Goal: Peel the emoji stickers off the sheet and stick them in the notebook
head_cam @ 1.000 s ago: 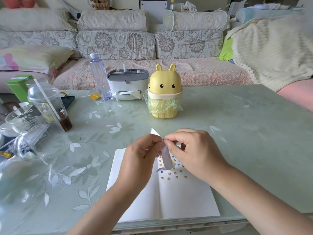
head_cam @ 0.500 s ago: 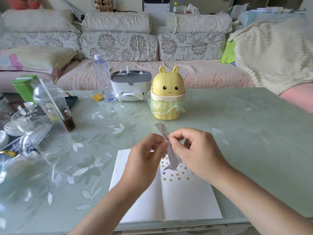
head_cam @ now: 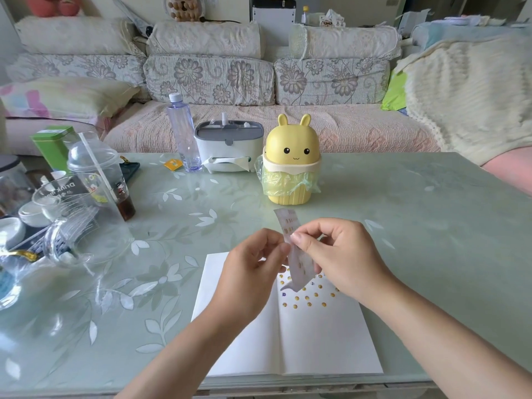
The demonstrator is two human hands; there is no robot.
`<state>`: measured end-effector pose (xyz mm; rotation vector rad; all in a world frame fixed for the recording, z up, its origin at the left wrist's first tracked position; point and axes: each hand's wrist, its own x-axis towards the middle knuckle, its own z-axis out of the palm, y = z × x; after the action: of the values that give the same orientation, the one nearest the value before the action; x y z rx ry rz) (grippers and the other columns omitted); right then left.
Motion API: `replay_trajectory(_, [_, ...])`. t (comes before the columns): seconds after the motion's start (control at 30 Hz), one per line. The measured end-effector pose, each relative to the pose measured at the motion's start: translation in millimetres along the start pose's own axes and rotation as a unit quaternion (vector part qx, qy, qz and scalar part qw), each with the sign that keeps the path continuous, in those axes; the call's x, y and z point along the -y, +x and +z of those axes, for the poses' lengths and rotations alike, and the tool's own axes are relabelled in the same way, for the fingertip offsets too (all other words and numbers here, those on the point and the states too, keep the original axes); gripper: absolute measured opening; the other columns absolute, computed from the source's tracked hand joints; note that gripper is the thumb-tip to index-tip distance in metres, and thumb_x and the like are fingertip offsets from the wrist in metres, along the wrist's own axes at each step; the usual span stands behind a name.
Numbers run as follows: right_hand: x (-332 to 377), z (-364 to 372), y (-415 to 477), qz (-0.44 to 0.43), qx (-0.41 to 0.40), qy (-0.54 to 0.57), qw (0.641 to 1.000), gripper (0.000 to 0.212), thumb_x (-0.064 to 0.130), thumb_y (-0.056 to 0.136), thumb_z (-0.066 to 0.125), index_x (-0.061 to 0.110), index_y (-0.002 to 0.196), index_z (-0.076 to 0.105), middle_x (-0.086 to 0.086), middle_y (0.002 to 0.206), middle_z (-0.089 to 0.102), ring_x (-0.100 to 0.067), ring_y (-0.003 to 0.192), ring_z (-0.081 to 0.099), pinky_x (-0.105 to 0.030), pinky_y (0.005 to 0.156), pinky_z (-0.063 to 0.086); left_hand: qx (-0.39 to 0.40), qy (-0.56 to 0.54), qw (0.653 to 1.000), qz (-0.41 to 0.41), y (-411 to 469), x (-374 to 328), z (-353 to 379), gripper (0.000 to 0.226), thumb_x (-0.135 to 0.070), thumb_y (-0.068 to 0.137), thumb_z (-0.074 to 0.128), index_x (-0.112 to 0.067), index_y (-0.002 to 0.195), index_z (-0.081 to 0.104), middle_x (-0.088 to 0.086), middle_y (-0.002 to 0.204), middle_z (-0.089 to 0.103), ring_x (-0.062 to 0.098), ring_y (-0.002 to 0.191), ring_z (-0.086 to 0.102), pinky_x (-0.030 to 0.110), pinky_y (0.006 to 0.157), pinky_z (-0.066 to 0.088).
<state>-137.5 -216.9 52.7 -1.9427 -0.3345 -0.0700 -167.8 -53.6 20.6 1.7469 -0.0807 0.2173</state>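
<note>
An open white notebook lies at the table's near edge, with several small yellow emoji stickers stuck on its right page. Above it a narrow sticker sheet is held upright, its top end poking up past the fingers. My left hand pinches the sheet from the left. My right hand pinches it from the right with thumb and forefinger. The sheet's middle is hidden behind the fingertips.
A yellow bunny-shaped bin with a green liner stands just beyond the hands. A tissue box and a clear bottle stand further back. Plastic cups and bowls crowd the table's left side. A sofa runs behind the table.
The sticker sheet has been turned more upright, so its top end now shows above the fingers. Both hands stay pinched on it above the notebook.
</note>
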Motion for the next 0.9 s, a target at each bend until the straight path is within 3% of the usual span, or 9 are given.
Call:
replay_trajectory(0.1, [-1.7,5.5,-0.9,0.067,-0.013,0.088,0.994,0.012,0.023,0.089,0.074,0.019,0.078,0.077,-0.008,0.059,0.063,-0.014,0.047,0.05,-0.022,0.052,0.044,-0.017,-0.032,0.999,-0.04,-0.6,-0.5,-1.1,0.013,-0.013,0.099,0.06,-0.007,0.088,0.066,0.014,0.086,0.071,0.031,0.082,0.069,0.049,0.083,0.059])
replay_trajectory(0.2, [-5.0,12.8,-7.6,0.095,-0.012,0.095,0.991,0.013,0.022,0.089,0.074,0.018,0.078,0.077,-0.015,0.065,0.065,-0.017,0.048,0.051,-0.018,0.045,0.039,-0.017,-0.034,0.996,-0.078,-1.9,3.5,-4.6,0.016,-0.015,0.098,0.061,-0.011,0.084,0.065,0.011,0.078,0.066,0.024,0.073,0.061,0.048,0.075,0.055])
replay_trajectory(0.33, [-7.1,14.6,-12.3,0.056,-0.001,0.037,0.998,0.014,0.019,0.09,0.074,0.022,0.077,0.077,-0.003,0.064,0.07,-0.017,0.05,0.061,-0.019,0.048,0.044,0.021,-0.071,0.992,-0.101,-6.8,1.3,-6.3,0.012,-0.009,0.099,0.058,-0.008,0.088,0.063,0.006,0.078,0.069,0.018,0.071,0.065,0.029,0.069,0.056])
replay_trajectory(0.43, [-11.5,13.6,-13.8,-0.019,0.009,-0.059,0.998,0.015,0.024,0.09,0.073,0.028,0.076,0.075,0.006,0.067,0.068,-0.014,0.056,0.065,-0.024,0.05,0.046,0.024,-0.09,0.989,-0.117,-7.7,-3.0,-6.4,0.02,-0.023,0.098,0.063,-0.004,0.097,0.066,0.009,0.081,0.074,0.019,0.071,0.069,0.035,0.073,0.059])
replay_trajectory(0.47, [-13.9,13.9,-13.9,-0.083,-0.01,-0.132,0.988,0.014,0.026,0.09,0.072,0.029,0.076,0.074,0.009,0.071,0.066,-0.011,0.057,0.06,-0.025,0.051,0.045,0.019,-0.089,0.987,-0.129,-7.5,-3.7,-6.7,0.022,-0.026,0.097,0.064,-0.004,0.097,0.067,0.011,0.082,0.075,0.019,0.07,0.07,0.035,0.073,0.059])
replay_trajectory(0.53, [-17.8,16.1,-13.7,-0.228,-0.051,-0.278,0.932,0.014,0.032,0.09,0.07,0.029,0.077,0.072,0.01,0.074,0.061,-0.009,0.057,0.051,-0.026,0.05,0.044,-0.008,-0.086,0.983,-0.159,-7.8,-4.7,-7.6,0.019,-0.023,0.096,0.065,-0.006,0.089,0.07,0.01,0.079,0.074,0.018,0.068,0.071,0.034,0.071,0.06])
replay_trajectory(0.6, [-20.2,18.8,-11.8,-0.315,-0.069,-0.342,0.882,0.016,0.032,0.091,0.068,0.026,0.076,0.072,0.007,0.071,0.06,-0.015,0.054,0.053,-0.027,0.044,0.042,-0.038,-0.101,0.976,-0.19,-9.0,-5.3,-7.0,0.017,-0.016,0.094,0.065,-0.007,0.081,0.071,0.007,0.074,0.073,0.02,0.065,0.071,0.032,0.067,0.059])
replay_trajectory(0.77, [-14.5,23.2,-7.1,-0.389,-0.108,-0.426,0.81,0.021,0.021,0.089,0.069,0.018,0.069,0.066,0.001,0.065,0.054,-0.022,0.051,0.052,-0.029,0.041,0.034,-0.1,-0.17,0.957,-0.214,-9.4,-11.3,-0.7,0.012,-0.009,0.09,0.065,-0.002,0.082,0.072,0.005,0.071,0.072,0.02,0.065,0.073,0.035,0.072,0.061])
replay_trajectory(0.9, [-6.9,18.7,-0.9,-0.426,-0.085,-0.475,0.765,0.016,0.01,0.08,0.074,0.016,0.071,0.061,0.0,0.067,0.048,-0.023,0.053,0.047,-0.03,0.046,0.028,-0.081,-0.238,0.937,-0.244,-3.2,-18.4,-2.4,0.008,-0.012,0.089,0.068,-0.006,0.085,0.065,0.007,0.076,0.067,0.024,0.068,0.071,0.04,0.078,0.063])
